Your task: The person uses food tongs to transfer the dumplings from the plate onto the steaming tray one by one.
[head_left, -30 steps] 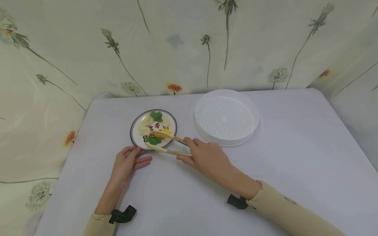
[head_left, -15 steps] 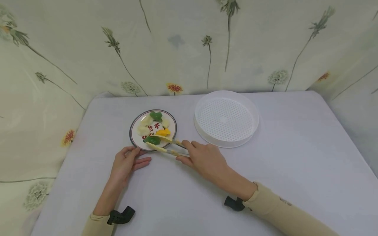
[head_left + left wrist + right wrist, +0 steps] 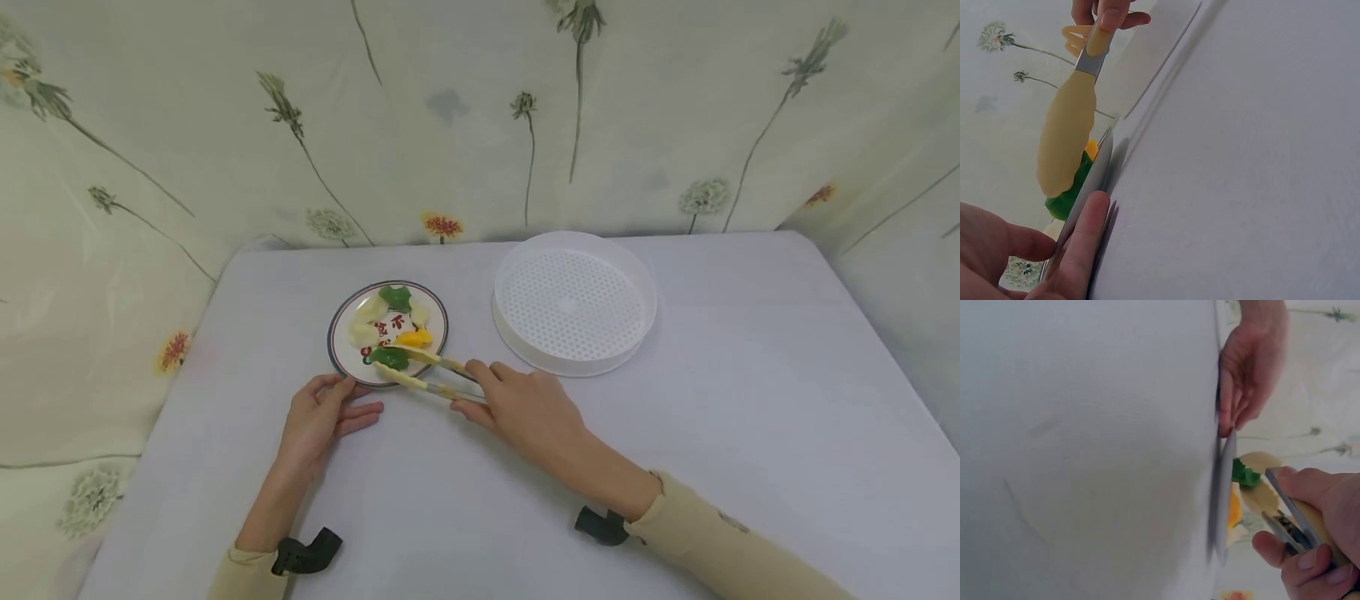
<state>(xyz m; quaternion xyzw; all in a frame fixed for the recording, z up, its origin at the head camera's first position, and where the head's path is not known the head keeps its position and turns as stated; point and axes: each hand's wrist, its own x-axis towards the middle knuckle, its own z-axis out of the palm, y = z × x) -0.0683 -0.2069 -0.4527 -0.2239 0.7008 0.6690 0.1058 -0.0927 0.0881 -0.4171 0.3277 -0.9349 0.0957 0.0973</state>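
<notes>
A round white plate (image 3: 343, 352) with dark rim lines and red characters lies on the left of the table. My left hand (image 3: 311, 421) pinches its near rim, the thumb above and a finger beneath. On the plate are dumpling-like pieces: a near green one (image 3: 388, 358), a yellow one (image 3: 415, 337), a far green one (image 3: 396, 297) and several pale ones (image 3: 365, 334). My right hand (image 3: 528, 408) grips metal-handled tongs (image 3: 403, 379) with flat cream tips. Those tips straddle the near green piece; whether both touch it, I cannot tell.
Right of the plate stands a round white steamer-like tray (image 3: 573, 364) with a perforated base and low wall. A white cloth covers the table (image 3: 720, 358). Behind hangs a flower-printed curtain (image 3: 465, 167). A black camera mount (image 3: 307, 552) sits on each wrist.
The upper tip of the tongs has shifted off the yellow piece toward the near green piece, and the gap between the tips has narrowed. My left hand stays at the plate rim.
</notes>
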